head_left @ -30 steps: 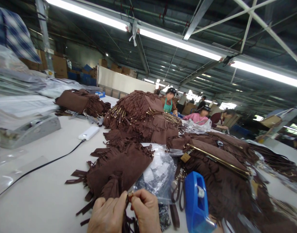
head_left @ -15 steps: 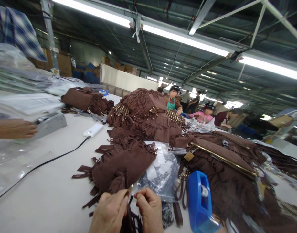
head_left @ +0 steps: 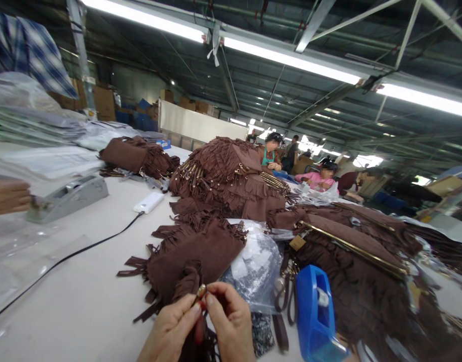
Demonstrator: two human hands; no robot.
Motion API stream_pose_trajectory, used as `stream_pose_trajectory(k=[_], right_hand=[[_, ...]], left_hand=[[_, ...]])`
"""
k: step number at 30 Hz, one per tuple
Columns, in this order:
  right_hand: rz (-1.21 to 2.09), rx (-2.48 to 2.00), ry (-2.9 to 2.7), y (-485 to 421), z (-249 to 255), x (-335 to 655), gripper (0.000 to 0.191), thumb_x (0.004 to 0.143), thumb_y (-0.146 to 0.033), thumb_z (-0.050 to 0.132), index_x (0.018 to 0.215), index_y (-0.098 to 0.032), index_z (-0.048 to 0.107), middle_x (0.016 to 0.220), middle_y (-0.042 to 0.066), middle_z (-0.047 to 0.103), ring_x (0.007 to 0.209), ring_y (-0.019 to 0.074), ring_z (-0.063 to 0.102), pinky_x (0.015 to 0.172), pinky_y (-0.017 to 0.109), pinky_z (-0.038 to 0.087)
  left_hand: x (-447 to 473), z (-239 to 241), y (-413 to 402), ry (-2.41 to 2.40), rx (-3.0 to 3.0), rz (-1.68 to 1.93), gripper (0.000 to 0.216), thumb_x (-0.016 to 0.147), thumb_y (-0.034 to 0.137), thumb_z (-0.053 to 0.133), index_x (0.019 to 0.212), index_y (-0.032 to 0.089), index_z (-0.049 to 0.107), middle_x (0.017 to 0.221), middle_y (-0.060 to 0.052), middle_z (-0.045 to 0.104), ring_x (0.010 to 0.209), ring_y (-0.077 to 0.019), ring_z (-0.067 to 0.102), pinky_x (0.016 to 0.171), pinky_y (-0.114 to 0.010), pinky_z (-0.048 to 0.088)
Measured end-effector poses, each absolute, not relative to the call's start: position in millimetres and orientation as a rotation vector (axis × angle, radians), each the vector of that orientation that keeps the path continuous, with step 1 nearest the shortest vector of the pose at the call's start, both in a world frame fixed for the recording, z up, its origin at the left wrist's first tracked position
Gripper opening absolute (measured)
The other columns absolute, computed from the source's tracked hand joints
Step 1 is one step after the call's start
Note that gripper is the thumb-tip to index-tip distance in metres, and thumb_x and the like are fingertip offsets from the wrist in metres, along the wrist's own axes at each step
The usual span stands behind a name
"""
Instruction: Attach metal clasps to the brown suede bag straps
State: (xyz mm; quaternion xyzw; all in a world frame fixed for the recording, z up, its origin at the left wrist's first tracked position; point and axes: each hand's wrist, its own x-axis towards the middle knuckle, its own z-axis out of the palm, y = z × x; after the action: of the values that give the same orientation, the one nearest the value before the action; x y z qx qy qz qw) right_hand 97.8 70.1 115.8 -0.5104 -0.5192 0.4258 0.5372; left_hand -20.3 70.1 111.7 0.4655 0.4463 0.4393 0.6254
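Observation:
In the lower middle of the head view, my left hand [head_left: 172, 324] pinches a small gold-coloured metal fitting [head_left: 201, 290]. My right hand [head_left: 231, 319] meets it there, thumb and forefinger closed on the thin end of a dark strap, largely covered by the fingers. Just beyond my hands lies a brown fringed suede bag [head_left: 196, 254]. Brown strips hang down between my wrists. To the right of the bag is a clear plastic bag [head_left: 257, 266] with white pieces inside.
A blue tape dispenser [head_left: 315, 311] stands at right, beside gold-framed brown bags [head_left: 351, 241]. A heap of fringed bags [head_left: 219, 176] rises behind. At left are a grey tape dispenser [head_left: 70, 198], a white device [head_left: 148, 202] with a black cable, and another person's hand [head_left: 8, 193]. Several people work farther back.
My right hand has closed in on the left, so the fingertips now meet at the gold-coloured fitting. At left, the other person's hand has drawn back from the grey tape dispenser.

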Motion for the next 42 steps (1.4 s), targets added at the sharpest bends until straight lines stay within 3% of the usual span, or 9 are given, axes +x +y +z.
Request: stream_pose_trajectory(k=[6, 12, 18, 25, 29, 33, 38, 42], right_hand=[[0.987, -1.248, -1.233, 74, 123, 95, 0.024, 0.076, -0.039, 0.052, 0.065, -0.018, 0.057, 0.061, -0.001, 0.057, 0.059, 0.0117, 0.053, 0.06, 0.023, 0.041], [1.088, -1.251, -1.137, 73, 126, 94, 0.029, 0.072, -0.045, 0.055, 0.065, -0.017, 0.056, 0.061, -0.001, 0.057, 0.06, 0.0107, 0.052, 0.06, 0.022, 0.042], [1.402, -1.077, -1.065, 71, 128, 94, 0.041, 0.07, -0.055, 0.061, 0.071, -0.014, 0.058, 0.048, -0.007, 0.045, 0.035, 0.0041, 0.039, 0.034, 0.016, 0.031], [1.556, -0.906, -0.962, 74, 118, 92, 0.038, 0.072, -0.051, 0.064, 0.07, -0.016, 0.051, 0.046, -0.008, 0.048, 0.027, 0.0052, 0.043, 0.028, 0.014, 0.031], [1.463, -0.993, -1.012, 71, 119, 93, 0.038, 0.074, -0.053, 0.061, 0.069, -0.017, 0.05, 0.048, -0.008, 0.046, 0.03, 0.0045, 0.041, 0.031, 0.016, 0.03], [1.155, -1.138, -1.159, 68, 124, 93, 0.037, 0.075, -0.051, 0.059, 0.064, -0.016, 0.054, 0.052, -0.005, 0.047, 0.048, 0.0056, 0.045, 0.049, 0.017, 0.039], [1.352, -1.073, -1.057, 68, 118, 96, 0.036, 0.076, -0.052, 0.057, 0.068, -0.018, 0.051, 0.052, -0.006, 0.046, 0.046, 0.007, 0.041, 0.046, 0.02, 0.033], [0.903, -1.229, -1.382, 64, 115, 103, 0.027, 0.084, -0.039, 0.048, 0.068, -0.018, 0.055, 0.065, -0.001, 0.054, 0.064, 0.0115, 0.051, 0.063, 0.024, 0.039]], left_hand=[[-21, 120, 68, 0.856, 0.834, 0.932, 0.046, 0.067, 0.056, 0.065, 0.055, 0.015, 0.05, 0.052, 0.002, 0.047, 0.051, -0.0094, 0.039, 0.052, -0.021, 0.029], [-25, 123, 66, 0.733, 0.8, 0.893, 0.045, 0.069, 0.052, 0.065, 0.051, 0.014, 0.051, 0.053, 0.001, 0.046, 0.055, -0.0111, 0.041, 0.055, -0.022, 0.031], [-24, 126, 62, 0.704, 0.736, 0.939, 0.038, 0.075, 0.044, 0.062, 0.053, 0.014, 0.055, 0.048, -0.002, 0.051, 0.051, -0.0122, 0.046, 0.056, -0.022, 0.035], [-24, 116, 59, 0.657, 0.657, 0.96, 0.028, 0.076, 0.038, 0.063, 0.063, 0.013, 0.061, 0.048, -0.002, 0.053, 0.05, -0.0114, 0.047, 0.054, -0.021, 0.035], [-22, 117, 58, 0.667, 0.655, 0.965, 0.031, 0.076, 0.039, 0.063, 0.058, 0.013, 0.058, 0.048, -0.002, 0.054, 0.049, -0.0108, 0.047, 0.055, -0.021, 0.035], [-22, 119, 57, 0.699, 0.694, 0.97, 0.032, 0.077, 0.04, 0.062, 0.059, 0.014, 0.058, 0.048, -0.002, 0.054, 0.052, -0.0121, 0.048, 0.057, -0.023, 0.035], [-22, 121, 55, 0.751, 0.71, 0.93, 0.033, 0.074, 0.044, 0.062, 0.059, 0.015, 0.057, 0.045, -0.001, 0.052, 0.049, -0.0118, 0.045, 0.056, -0.023, 0.034], [-18, 118, 53, 0.887, 0.809, 0.998, 0.042, 0.075, 0.049, 0.06, 0.051, 0.016, 0.052, 0.049, 0.001, 0.049, 0.055, -0.0118, 0.043, 0.058, -0.023, 0.033]])
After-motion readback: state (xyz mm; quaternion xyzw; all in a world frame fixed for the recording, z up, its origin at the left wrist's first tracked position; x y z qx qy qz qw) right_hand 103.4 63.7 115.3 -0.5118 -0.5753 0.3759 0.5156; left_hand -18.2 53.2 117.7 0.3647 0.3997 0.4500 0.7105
